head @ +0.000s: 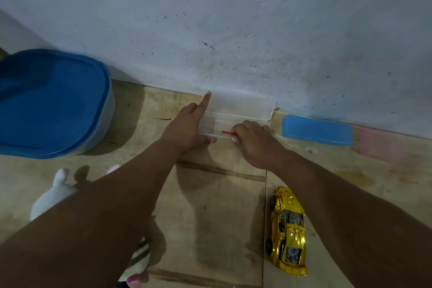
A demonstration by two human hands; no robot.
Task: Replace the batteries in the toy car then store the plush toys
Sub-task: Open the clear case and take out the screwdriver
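View from the head camera, looking down at a tiled floor (210,217) where it met a pale, speckled wall (233,18). A clear plastic case (243,110) stood open against the foot of the wall, its lid tilted back against the wall. The left hand (187,128) rested on the left end of the case, index finger straight and pointing up along the lid's left edge, thumb at the near rim of the tray; its grip was released, with no object held. The right hand (254,142) lay at the near right part of the tray, its grip clenched round a small red-handled screwdriver (228,133), whose thin metal shaft pointed left inside the tray. A blue case (316,130), closed, lay just to the right of the clear case, also along the wall. The gold toy car (287,231) stood on its wheels on the floor, near and to the right, well apart from both hands and below the right forearm. A lidded blue bin (51,103) stood at far left. A white plush toy (53,196) lay on the floor near left, partly hidden by the left forearm; a second plush toy (138,262), striped with pink parts, showed beneath that forearm at the lower edge.
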